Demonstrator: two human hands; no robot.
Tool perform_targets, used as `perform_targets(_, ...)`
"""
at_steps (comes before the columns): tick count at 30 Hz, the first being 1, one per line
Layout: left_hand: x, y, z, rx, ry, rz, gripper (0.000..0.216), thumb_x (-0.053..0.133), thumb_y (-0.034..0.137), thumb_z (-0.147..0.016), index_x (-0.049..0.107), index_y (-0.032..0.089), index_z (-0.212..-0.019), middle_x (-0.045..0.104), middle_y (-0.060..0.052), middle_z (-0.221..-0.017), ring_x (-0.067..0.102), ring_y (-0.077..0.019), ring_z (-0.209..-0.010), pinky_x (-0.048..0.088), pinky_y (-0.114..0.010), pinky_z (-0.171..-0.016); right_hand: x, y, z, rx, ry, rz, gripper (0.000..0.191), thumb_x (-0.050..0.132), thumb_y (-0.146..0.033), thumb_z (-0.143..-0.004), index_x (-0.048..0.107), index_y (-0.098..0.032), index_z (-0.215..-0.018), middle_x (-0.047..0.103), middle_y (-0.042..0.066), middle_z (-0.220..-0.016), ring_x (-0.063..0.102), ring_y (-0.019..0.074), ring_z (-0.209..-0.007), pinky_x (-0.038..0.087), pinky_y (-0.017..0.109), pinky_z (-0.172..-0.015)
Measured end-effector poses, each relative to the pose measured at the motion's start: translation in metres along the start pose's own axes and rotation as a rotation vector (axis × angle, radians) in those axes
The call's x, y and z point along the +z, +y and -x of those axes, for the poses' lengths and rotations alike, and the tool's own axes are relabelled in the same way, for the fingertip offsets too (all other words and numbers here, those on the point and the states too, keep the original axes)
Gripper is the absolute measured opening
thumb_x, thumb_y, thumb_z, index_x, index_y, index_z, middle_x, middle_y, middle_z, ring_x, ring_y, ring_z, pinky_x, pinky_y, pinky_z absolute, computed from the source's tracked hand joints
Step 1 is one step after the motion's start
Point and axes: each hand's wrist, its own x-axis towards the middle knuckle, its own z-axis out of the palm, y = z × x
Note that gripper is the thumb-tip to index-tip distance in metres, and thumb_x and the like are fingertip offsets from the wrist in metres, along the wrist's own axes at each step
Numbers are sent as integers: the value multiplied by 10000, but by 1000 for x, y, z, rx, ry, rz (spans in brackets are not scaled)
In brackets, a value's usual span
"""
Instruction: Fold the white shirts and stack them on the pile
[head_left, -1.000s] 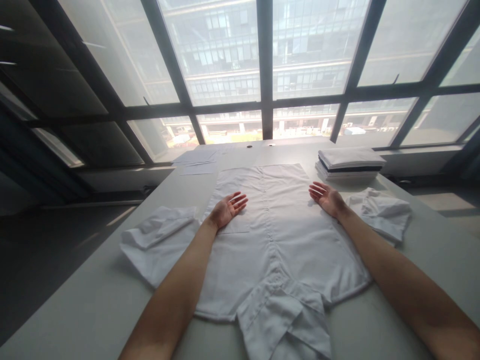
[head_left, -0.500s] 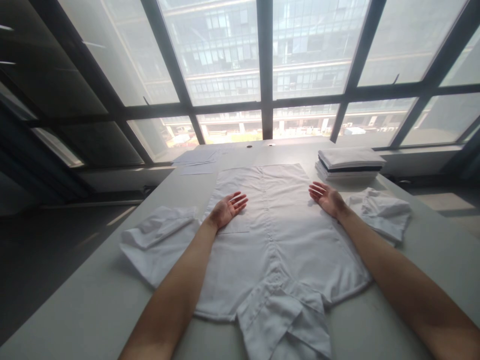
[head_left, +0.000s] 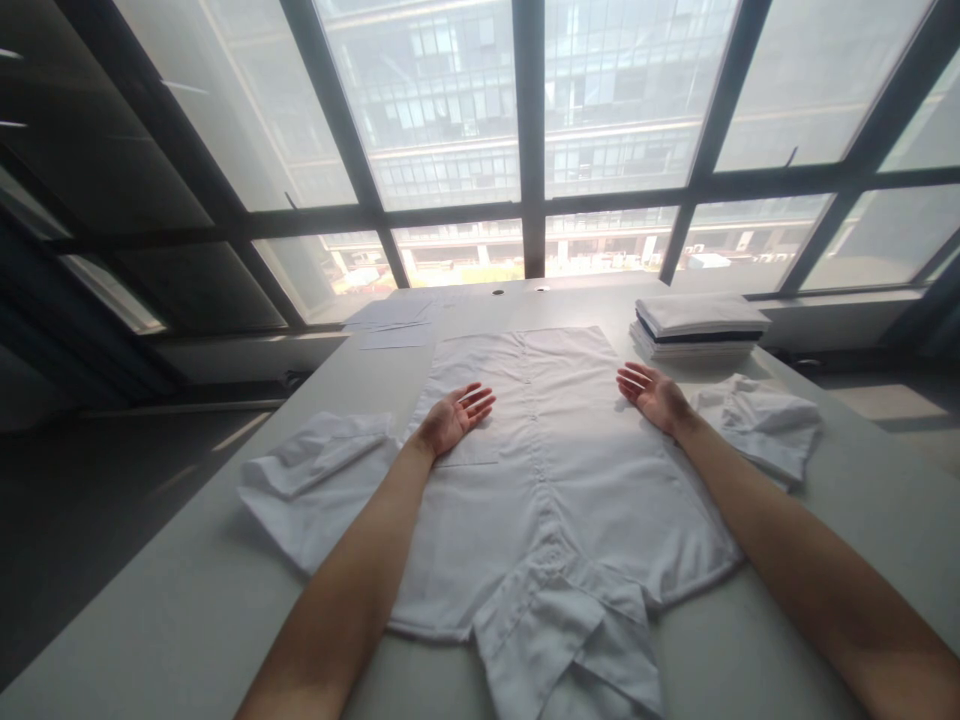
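A white short-sleeved shirt (head_left: 555, 470) lies spread flat, front up, on the pale table (head_left: 187, 600), its collar toward me and its hem toward the window. My left hand (head_left: 454, 415) rests on the shirt's left side just above the chest pocket, palm up, fingers stretched out. My right hand (head_left: 651, 393) lies on the shirt's right edge, also palm up with fingers spread. Neither hand holds anything. The left sleeve (head_left: 315, 475) and the right sleeve (head_left: 757, 420) lie bunched out to the sides.
A stack of folded garments (head_left: 697, 325), white with a dark layer, stands at the far right of the table. Sheets of paper (head_left: 394, 322) lie at the far left near the window. Large windows with dark frames run behind the table.
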Motion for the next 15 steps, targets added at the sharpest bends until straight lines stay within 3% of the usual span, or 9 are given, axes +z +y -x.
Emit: perform_targets(15,-3,-1,-2,4,-16,-2,258,547,174,-987,639,130,-1224,662,-209,-1344,708,-290,-1180,615,-389,-958,4,-2,3,-6,-10,7,191,531,-167,-944,700,-216,-1019,759,122,-1037,752,213,-972,679,327,-805)
